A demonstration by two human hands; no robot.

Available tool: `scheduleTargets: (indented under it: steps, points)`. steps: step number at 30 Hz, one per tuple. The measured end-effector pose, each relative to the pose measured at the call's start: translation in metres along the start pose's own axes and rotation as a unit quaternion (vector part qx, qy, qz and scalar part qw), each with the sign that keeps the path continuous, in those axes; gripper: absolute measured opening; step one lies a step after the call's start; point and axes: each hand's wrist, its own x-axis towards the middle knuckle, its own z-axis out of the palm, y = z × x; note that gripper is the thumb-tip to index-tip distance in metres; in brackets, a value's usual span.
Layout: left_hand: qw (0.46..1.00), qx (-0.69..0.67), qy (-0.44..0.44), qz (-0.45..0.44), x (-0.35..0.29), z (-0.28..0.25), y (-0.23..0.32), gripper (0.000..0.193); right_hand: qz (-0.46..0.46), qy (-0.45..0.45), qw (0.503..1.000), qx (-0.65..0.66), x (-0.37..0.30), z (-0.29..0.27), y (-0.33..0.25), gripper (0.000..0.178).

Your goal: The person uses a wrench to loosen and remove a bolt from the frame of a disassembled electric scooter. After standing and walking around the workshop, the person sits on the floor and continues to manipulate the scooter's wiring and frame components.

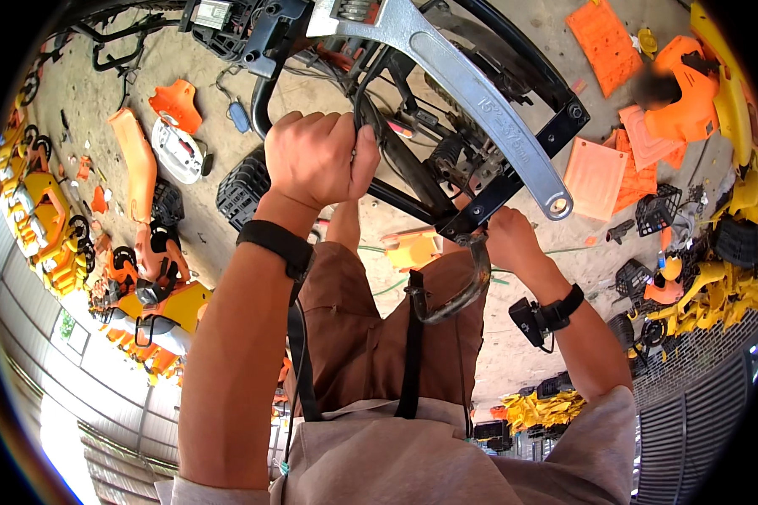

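Note:
My left hand (316, 160) is closed in a fist around the black tubular frame (396, 199) of a small vehicle or machine. At the frame's near right corner is my right hand (514, 242), its fingers curled and partly hidden; what they hold is unclear. From that corner hangs a bent, worn metal bar (472, 295), curving in front of my brown shorts. A large silver adjustable wrench (472, 101) lies slantwise over the frame, jaw at the top, its holed handle end above my right hand. Cables and a spring (448, 156) show inside the frame.
Orange plastic panels (602, 46) lie on the concrete floor at right, beside a black crate (659, 209). To the left are a white oval part (177, 151), a long orange panel (133, 160) and a black basket (242, 187). Yellow parts (707, 307) are heaped along the far right.

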Motion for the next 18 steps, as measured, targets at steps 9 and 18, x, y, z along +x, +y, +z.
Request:
scheduleTargets:
  steps: [9,18]
  points:
    - [0.999,0.036,0.001,-0.005,-0.003,0.000,-0.001,0.030,-0.006,0.088,0.996,-0.014,0.029,-0.001,0.023,0.025]
    - [0.999,0.031,0.007,0.009,-0.003,0.002,-0.001,0.030,-0.036,0.112,0.993,0.025,0.028,0.020,0.035,0.022]
